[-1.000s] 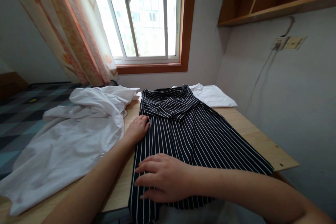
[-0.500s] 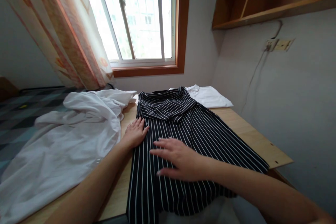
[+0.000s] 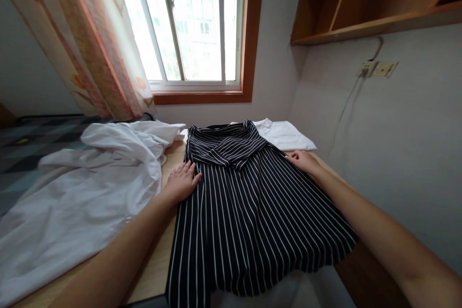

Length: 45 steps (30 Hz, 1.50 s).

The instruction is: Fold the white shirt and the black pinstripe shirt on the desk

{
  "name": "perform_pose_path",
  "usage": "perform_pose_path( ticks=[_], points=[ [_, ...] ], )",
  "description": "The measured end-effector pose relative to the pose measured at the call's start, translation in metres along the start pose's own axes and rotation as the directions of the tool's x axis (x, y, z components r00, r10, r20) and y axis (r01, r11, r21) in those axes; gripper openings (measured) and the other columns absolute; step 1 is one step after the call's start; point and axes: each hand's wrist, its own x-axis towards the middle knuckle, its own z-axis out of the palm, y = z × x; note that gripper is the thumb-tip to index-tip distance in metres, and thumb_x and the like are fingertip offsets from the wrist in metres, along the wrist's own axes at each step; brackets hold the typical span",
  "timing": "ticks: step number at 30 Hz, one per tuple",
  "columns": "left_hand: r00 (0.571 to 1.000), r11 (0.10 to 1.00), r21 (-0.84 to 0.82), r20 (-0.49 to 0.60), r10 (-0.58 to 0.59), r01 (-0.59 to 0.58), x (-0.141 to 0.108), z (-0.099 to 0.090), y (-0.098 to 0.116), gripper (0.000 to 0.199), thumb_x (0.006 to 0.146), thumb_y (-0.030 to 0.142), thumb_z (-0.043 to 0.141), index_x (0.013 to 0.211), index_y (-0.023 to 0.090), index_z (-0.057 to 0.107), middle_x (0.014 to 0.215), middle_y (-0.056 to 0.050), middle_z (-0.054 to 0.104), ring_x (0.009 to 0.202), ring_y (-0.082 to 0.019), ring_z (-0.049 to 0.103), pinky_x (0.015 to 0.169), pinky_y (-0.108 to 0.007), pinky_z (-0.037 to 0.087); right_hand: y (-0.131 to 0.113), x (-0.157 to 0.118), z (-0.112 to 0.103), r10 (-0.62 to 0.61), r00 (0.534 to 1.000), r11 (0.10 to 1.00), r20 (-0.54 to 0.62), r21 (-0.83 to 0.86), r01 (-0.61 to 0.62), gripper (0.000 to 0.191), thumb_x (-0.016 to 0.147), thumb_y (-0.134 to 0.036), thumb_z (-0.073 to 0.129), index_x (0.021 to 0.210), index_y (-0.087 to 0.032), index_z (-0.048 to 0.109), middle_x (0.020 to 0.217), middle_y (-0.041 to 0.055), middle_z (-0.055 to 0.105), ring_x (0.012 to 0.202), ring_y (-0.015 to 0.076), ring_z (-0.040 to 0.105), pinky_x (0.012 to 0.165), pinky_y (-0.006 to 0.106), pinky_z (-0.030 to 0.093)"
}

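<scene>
A black garment with thin white stripes (image 3: 260,207) lies spread on the wooden board, its lower hem hanging over the near edge. Two bands of the same striped cloth cross near its top, and a long strip of it runs down the left side. My left hand (image 3: 182,180) rests flat on the garment's left edge, fingers stretched out. At the right edge, my right hand (image 3: 305,161) has its fingers pinched on the cloth at the side.
A crumpled white cloth (image 3: 97,197) lies to the left, partly over a checked bed cover (image 3: 21,154). Behind the garment is a folded white garment (image 3: 288,134). The wooden board (image 3: 151,274) meets the wall; a window, curtain (image 3: 94,38), shelf (image 3: 361,29) and socket (image 3: 382,69) are around it.
My right hand has moved from above the middle of the garment out to its right edge and closed on the cloth there. The garment's right side has drawn inward. My left hand stays put.
</scene>
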Motion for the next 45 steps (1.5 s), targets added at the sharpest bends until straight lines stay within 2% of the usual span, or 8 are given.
perform_pose_path(
  ticks=[7,13,18,22,27,34,39,45],
  points=[
    [1.0,1.0,0.015,0.03,-0.002,0.002,0.0,-0.002,-0.001,0.07,0.097,0.05,0.024,0.151,0.008,0.036,0.159,-0.016,0.031,0.146,-0.032,0.029,0.117,-0.047,0.024,-0.029,0.0,-0.001,-0.045,0.999,0.999,-0.009,-0.025,0.045,0.017,0.085,-0.026,0.057,0.095,-0.014,0.062,0.092,0.0071,0.07,0.08,0.0172,0.06,0.065,0.023,0.038],
    [1.0,1.0,0.028,0.026,0.006,-0.007,0.003,0.001,-0.002,0.07,0.097,0.05,0.023,0.151,0.007,0.035,0.159,-0.017,0.031,0.146,-0.032,0.029,0.116,-0.047,0.024,-0.086,-0.029,-0.004,-0.193,0.981,0.941,-0.02,-0.286,0.18,0.029,0.088,-0.015,0.047,0.116,-0.016,0.056,0.099,0.0132,0.071,0.087,0.0241,0.066,0.069,0.028,0.041],
    [1.0,1.0,0.008,0.016,0.008,-0.008,0.002,0.001,-0.002,0.07,0.096,0.051,0.024,0.15,0.008,0.037,0.158,-0.017,0.032,0.146,-0.032,0.029,0.116,-0.048,0.025,-0.114,-0.051,0.008,-0.234,0.952,0.909,0.195,-0.304,0.286,0.022,0.092,-0.018,0.047,0.106,-0.013,0.063,0.113,0.0179,0.069,0.105,0.029,0.065,0.084,0.034,0.047],
    [1.0,1.0,0.005,0.017,0.014,-0.014,0.002,0.0,-0.002,0.07,0.096,0.051,0.024,0.15,0.009,0.038,0.158,-0.016,0.032,0.146,-0.032,0.029,0.116,-0.047,0.024,-0.105,-0.062,0.0,-0.225,0.925,0.966,0.307,-0.05,0.252,0.028,0.094,-0.023,0.049,0.119,-0.014,0.057,0.115,0.0161,0.067,0.101,0.0254,0.067,0.084,0.034,0.053],
    [1.0,1.0,0.011,0.024,0.015,-0.016,0.002,-0.001,-0.001,0.07,0.096,0.051,0.025,0.15,0.007,0.037,0.158,-0.017,0.032,0.146,-0.032,0.029,0.116,-0.048,0.025,-0.074,-0.073,-0.021,-0.122,0.854,0.91,0.505,0.401,-0.107,0.03,0.098,-0.027,0.043,0.127,-0.019,0.041,0.088,0.0036,0.064,0.065,0.0129,0.066,0.055,0.024,0.055],
    [1.0,1.0,-0.022,-0.004,0.018,-0.018,0.002,0.001,-0.001,0.068,0.095,0.051,0.028,0.148,0.01,0.041,0.157,-0.016,0.035,0.145,-0.032,0.031,0.116,-0.048,0.026,-0.045,-0.102,-0.03,-0.088,0.807,0.975,0.584,0.218,-0.052,0.016,0.098,-0.034,0.046,0.1,-0.018,0.05,0.069,-0.0006,0.06,0.048,0.0094,0.057,0.039,0.017,0.035],
    [1.0,1.0,-0.017,-0.004,0.009,-0.009,0.001,0.001,-0.001,0.068,0.095,0.051,0.029,0.149,0.01,0.04,0.157,-0.016,0.034,0.145,-0.032,0.031,0.116,-0.048,0.025,-0.042,-0.119,-0.041,-0.142,0.678,0.98,0.721,0.2,-0.006,0.035,0.092,-0.053,0.05,0.091,-0.019,0.052,0.072,0.003,0.066,0.051,0.0129,0.06,0.043,0.021,0.037],
    [1.0,1.0,-0.003,0.028,0.013,-0.013,0.0,-0.002,0.0,0.071,0.096,0.052,0.025,0.15,0.008,0.038,0.158,-0.017,0.032,0.146,-0.031,0.029,0.117,-0.045,0.023,-0.046,-0.132,-0.035,-0.143,0.892,0.956,0.43,-0.175,0.238,0.034,0.089,-0.052,0.058,0.079,-0.02,0.055,0.083,0.0074,0.068,0.072,0.0223,0.064,0.058,0.028,0.04]
  ],
)
